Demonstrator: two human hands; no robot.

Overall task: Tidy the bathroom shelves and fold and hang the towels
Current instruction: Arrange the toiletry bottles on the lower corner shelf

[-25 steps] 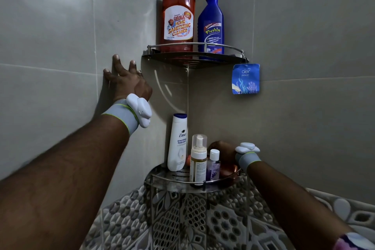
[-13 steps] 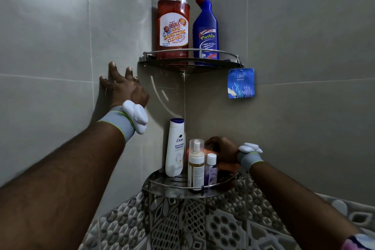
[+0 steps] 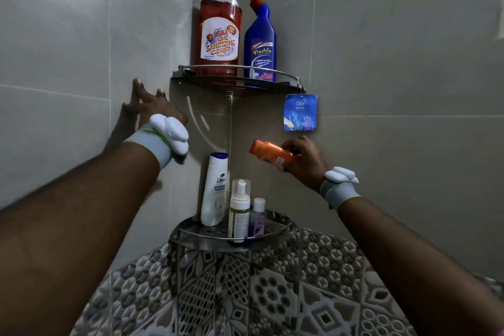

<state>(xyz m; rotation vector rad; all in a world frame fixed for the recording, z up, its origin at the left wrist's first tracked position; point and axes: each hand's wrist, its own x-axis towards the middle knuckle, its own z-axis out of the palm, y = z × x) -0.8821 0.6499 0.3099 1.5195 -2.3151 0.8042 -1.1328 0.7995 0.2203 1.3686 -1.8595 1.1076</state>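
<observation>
- While the left hand is laid open, fingers spread, against the wall at nine o'clock of the upper shelf,
- an orange bottle is gripped, tilted, by the right hand, at one o'clock above the lower shelf.

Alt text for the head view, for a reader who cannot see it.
The right hand holds an orange bottle tilted in the air above the lower shelf; the left hand rests flat on the wall. Red and blue cleaner bottles stand on the upper shelf, three toiletry bottles on the lower shelf.
</observation>
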